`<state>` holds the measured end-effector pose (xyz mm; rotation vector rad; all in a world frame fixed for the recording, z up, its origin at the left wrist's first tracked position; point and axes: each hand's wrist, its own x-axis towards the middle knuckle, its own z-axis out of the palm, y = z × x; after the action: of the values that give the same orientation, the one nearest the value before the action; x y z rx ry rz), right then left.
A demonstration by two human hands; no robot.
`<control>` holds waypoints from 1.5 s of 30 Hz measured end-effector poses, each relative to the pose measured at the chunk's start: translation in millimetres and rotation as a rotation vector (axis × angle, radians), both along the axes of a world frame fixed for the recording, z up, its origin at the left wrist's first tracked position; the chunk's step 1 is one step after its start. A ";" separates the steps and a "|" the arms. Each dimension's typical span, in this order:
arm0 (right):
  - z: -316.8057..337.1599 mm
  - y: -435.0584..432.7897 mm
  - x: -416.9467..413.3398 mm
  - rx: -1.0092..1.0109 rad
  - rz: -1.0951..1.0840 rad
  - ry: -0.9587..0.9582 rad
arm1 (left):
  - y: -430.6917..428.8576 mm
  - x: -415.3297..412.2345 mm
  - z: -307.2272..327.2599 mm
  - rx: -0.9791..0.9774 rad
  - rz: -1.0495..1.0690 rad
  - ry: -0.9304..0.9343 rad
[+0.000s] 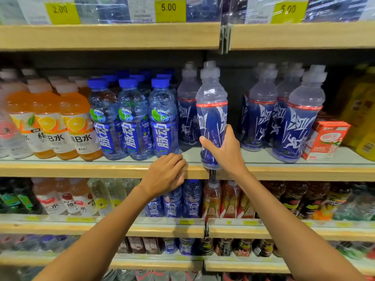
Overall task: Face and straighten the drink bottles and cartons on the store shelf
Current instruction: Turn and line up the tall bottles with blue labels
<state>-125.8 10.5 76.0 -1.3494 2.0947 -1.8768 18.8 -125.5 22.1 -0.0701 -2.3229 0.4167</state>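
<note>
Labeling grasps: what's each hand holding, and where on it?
Right hand grips the blue-labelled sports drink bottle around its lower body. Left hand holds nothing; it rests on the shelf edge.

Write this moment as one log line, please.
right hand: gripping blue sports bottle | left hand: resting on shelf edge | stage: facing

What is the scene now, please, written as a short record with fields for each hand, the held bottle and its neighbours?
right hand: grips the held bottle low on its label
held bottle: blue sports drink, upright, at the shelf's front edge
left hand: rests on the shelf edge, holds nothing
left neighbours: blue-cap bottles, labels facing forward
right neighbours: matching blue bottles, then a red carton
</note>
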 end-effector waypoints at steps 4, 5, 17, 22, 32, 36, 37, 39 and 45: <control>0.1 29.8 10.3 0.000 0.069 -0.012 | 32.5 -8.2 29.5 0.793 0.005 0.259; -2.2 35.2 14.7 0.001 0.091 -0.028 | 41.0 -12.7 43.8 1.051 -0.071 0.333; -21.4 62.3 57.0 -0.012 0.212 -0.090 | 103.9 -36.2 117.1 1.805 -0.430 0.356; -24.5 69.4 55.8 -0.008 0.303 -0.176 | 106.7 -37.8 124.1 1.912 -0.374 0.425; -26.8 69.2 49.3 -0.012 1.334 -1.037 | 88.5 -39.1 146.6 2.259 -1.145 -0.119; -25.2 67.0 56.2 -0.049 1.383 -1.049 | 86.8 -47.2 130.0 2.291 -1.297 -0.229; -26.6 68.2 56.4 -0.050 1.359 -1.063 | 86.5 -48.2 125.0 2.308 -1.305 -0.231; -29.6 70.7 57.5 -0.046 1.282 -1.095 | 85.2 -49.0 116.1 2.362 -1.309 -0.215; -26.8 79.8 56.1 -0.027 0.853 -0.861 | 76.4 -44.5 109.0 2.350 -0.942 -0.022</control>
<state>-69.6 90.3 49.2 -0.9159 0.8795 -1.6169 -25.6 -49.1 131.1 0.0122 -1.1557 -2.5078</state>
